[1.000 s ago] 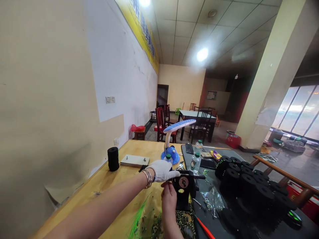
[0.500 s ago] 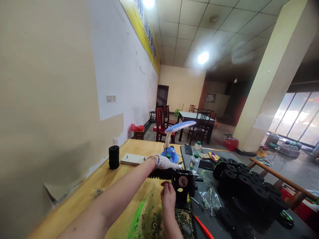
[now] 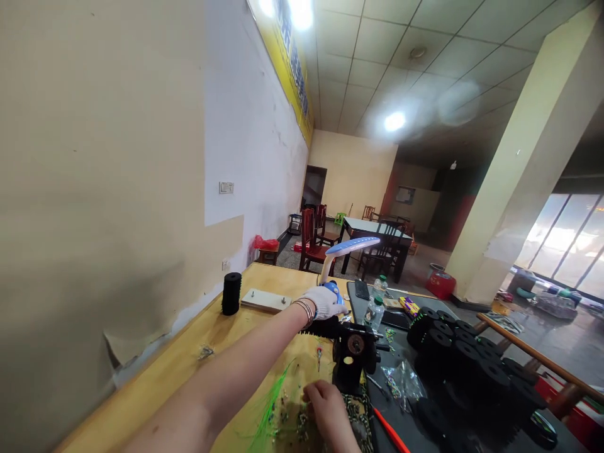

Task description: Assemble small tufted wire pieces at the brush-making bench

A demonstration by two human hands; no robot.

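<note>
White glove (image 3: 324, 302) on your left hand (image 3: 323, 304) at twelve o'clock, blue lamp (image 3: 353, 245) with cream neck (image 3: 325, 270) also at twelve, black cylinder (image 3: 231, 294) at your eleven, bright green strands (image 3: 270, 402) at your ten, black machine (image 3: 364, 363) at your one, black rolls (image 3: 472, 355) at your two

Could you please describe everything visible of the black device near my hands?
The black device stands upright near the dark mat, apparently metal or hard plastic. Its face carries a reddish-brown disc with a pale round spot below; stubby pieces jut right. A black strip with a toothed edge reaches left from its top, beside the gloved left hand. The bare right hand is nearby; contact with either is unclear.
</note>
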